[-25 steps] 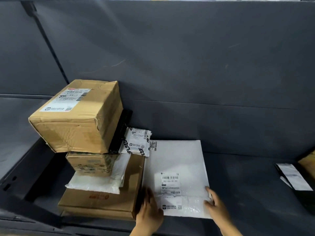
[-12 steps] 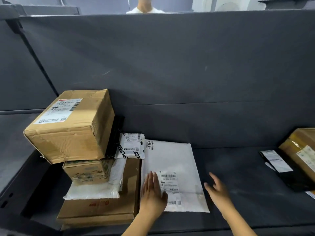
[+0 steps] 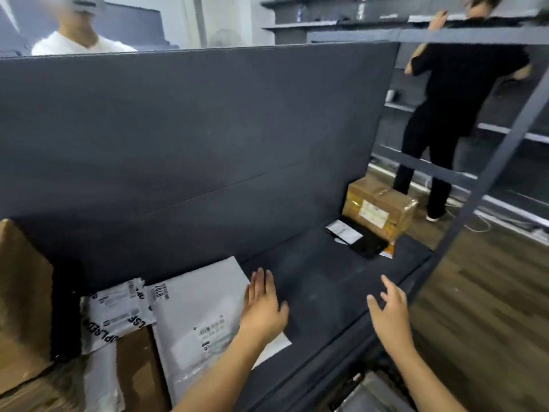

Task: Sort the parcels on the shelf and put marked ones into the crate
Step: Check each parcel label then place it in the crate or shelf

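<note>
A flat white mailer (image 3: 202, 316) with a printed label lies on the dark shelf (image 3: 320, 281). My left hand (image 3: 263, 307) hovers open over the mailer's right edge, fingers together and pointing away. My right hand (image 3: 389, 316) is open above the bare shelf near its front edge, holding nothing. A small white printed bag (image 3: 118, 313) lies left of the mailer, partly on a flat brown box (image 3: 136, 370). At the shelf's right end stands a taped brown box (image 3: 378, 209) with a black parcel (image 3: 361, 240) bearing a white label in front of it.
A large cardboard box (image 3: 20, 307) fills the left edge. A dark back panel (image 3: 193, 144) rises behind the shelf. A metal upright (image 3: 487, 179) bounds the right end. One person in black (image 3: 457, 93) stands beyond it; another person in white (image 3: 80, 43) is behind the panel.
The view has swung right and up. Both hands have lifted off the white mailer and shifted right; the right hand is now over bare shelf. The brown box at the right end came into view.
</note>
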The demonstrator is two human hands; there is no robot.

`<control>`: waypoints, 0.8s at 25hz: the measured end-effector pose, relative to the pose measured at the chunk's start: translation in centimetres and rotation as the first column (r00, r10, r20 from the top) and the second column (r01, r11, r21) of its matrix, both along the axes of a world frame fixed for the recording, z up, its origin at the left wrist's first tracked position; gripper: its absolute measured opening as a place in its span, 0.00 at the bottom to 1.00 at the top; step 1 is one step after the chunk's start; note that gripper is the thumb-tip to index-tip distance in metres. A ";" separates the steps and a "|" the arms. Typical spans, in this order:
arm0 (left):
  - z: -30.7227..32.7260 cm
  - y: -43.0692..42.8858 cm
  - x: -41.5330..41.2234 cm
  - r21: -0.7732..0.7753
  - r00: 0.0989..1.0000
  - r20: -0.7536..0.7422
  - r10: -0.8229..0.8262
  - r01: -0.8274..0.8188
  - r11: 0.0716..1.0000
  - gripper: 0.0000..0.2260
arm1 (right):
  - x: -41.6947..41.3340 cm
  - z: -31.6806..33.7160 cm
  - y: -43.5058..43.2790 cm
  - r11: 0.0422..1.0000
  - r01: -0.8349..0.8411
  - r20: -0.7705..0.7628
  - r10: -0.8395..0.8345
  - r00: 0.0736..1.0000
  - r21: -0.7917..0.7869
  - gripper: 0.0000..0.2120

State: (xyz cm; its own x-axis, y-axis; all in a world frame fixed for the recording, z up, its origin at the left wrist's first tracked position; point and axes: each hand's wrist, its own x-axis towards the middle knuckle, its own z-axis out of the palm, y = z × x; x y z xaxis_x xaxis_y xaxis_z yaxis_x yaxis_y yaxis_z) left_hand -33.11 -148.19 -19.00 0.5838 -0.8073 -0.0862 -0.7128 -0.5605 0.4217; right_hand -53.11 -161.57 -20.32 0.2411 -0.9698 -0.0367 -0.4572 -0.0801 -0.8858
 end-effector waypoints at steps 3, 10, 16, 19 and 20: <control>0.8 -3.1 -1.5 -0.004 0.993 0.032 -0.115 0.115 0.993 0.33 | -5.5 0.1 -1.1 0.985 0.172 -0.034 -0.172 0.984 -0.015 0.25; 0.7 -9.8 -4.7 0.000 0.966 0.004 -0.257 0.257 0.966 0.34 | -9.3 -1.5 -4.2 0.966 0.257 -0.088 -0.253 0.963 0.036 0.29; 1.1 -16.8 -3.9 0.035 0.960 0.002 -0.278 0.278 0.960 0.38 | -6.4 -1.1 -12.2 0.982 0.163 -0.093 -0.154 0.984 0.092 0.40; 0.5 -21.5 -2.8 0.037 0.967 -0.019 -0.256 0.256 0.966 0.39 | -5.0 -0.8 -17.8 0.992 0.094 -0.137 -0.082 0.987 0.082 0.47; 0.2 -22.8 -2.7 0.044 0.969 -0.018 -0.247 0.248 0.968 0.40 | -4.7 -0.7 -19.7 0.994 0.078 -0.142 -0.066 0.988 0.076 0.50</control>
